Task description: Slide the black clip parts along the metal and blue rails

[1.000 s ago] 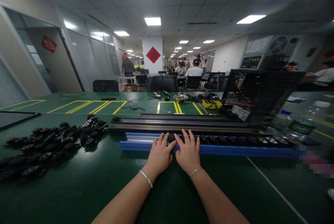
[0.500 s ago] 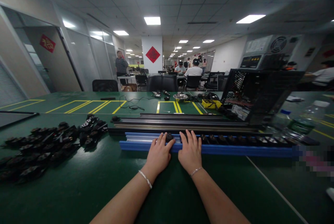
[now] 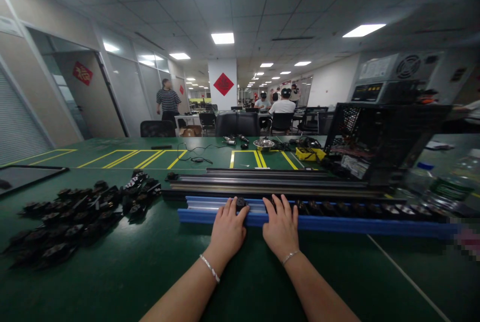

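"What's the left hand (image 3: 227,229) doing?"
"Pinching a small black part (image 3: 240,203) between thumb and index finger, in the blue rail (image 3: 326,224) at the frame's lower centre."
"And the right hand (image 3: 282,229)?"
"Fingers slightly parted over the rail; I can't tell whether they grip anything."
"The part's look?"
"Roundish on top, details unclear."
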`<state>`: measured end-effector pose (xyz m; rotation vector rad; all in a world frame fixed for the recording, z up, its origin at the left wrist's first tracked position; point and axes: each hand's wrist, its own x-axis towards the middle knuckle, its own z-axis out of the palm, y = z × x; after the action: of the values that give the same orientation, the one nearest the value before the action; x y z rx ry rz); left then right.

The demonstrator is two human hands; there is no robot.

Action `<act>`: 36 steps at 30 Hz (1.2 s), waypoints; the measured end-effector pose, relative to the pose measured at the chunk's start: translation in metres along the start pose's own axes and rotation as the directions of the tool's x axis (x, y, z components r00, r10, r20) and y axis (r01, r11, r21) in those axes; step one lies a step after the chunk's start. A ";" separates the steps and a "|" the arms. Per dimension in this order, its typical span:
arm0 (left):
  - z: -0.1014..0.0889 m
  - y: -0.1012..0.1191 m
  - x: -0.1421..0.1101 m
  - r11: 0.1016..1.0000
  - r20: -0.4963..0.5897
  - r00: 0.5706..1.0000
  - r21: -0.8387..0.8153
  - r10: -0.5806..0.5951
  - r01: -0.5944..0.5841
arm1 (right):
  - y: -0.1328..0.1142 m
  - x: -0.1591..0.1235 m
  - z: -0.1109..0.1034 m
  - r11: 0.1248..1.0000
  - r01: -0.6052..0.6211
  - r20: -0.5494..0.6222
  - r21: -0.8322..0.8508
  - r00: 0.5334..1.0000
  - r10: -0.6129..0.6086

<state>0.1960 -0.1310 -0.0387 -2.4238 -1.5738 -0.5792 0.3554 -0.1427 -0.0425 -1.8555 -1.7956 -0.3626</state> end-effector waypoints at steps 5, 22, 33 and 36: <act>-0.001 0.000 -0.001 1.000 -0.008 1.000 0.009 -0.017 0.017 | 0.001 0.000 0.002 1.000 0.007 0.002 -0.012 1.000 -0.007; -0.002 -0.012 -0.006 0.995 -0.057 0.993 0.003 -0.099 0.099 | 0.000 0.000 0.000 1.000 -0.016 -0.018 -0.006 1.000 0.016; -0.001 -0.013 -0.006 0.989 -0.036 0.989 0.039 -0.142 0.143 | 0.000 0.000 -0.001 0.999 -0.024 0.016 -0.044 1.000 0.025; -0.002 -0.014 -0.006 0.986 -0.026 0.987 0.054 -0.158 0.160 | 0.000 0.000 -0.002 0.998 -0.020 0.020 -0.052 1.000 0.021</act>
<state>0.1807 -0.1308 -0.0400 -2.2583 -1.7616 -0.5781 0.3555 -0.1439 -0.0404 -1.9188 -1.7951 -0.3874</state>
